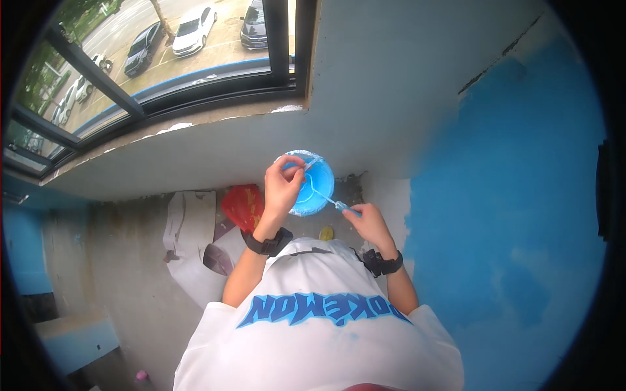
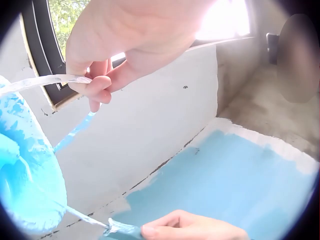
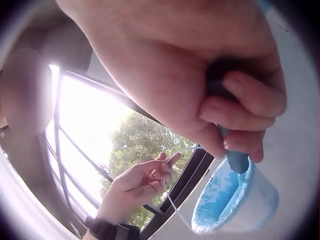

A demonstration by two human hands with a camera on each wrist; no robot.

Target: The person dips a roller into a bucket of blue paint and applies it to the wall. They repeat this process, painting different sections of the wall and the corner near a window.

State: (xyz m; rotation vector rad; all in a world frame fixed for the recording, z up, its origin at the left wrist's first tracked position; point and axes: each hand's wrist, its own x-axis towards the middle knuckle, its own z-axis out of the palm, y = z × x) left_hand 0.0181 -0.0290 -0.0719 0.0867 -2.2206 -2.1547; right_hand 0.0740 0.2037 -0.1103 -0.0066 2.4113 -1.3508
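A bucket with blue paint inside hangs in front of the shirt. My left hand pinches its thin handle strap, seen in the left wrist view as a whitish band with a blue-smeared part below the fingers. My right hand grips a blue-smeared tool handle. From it a thin paint-coated rod runs into the bucket, toward a blue roller-like head. In the right wrist view the bucket is tilted below my right fingers, its rim crusted with paint.
A window with a dark frame is at upper left, cars beyond it. Partly painted blue wall stands at the right. On the floor lie a red bag and white sheeting; a white-blue box-like block is at lower left.
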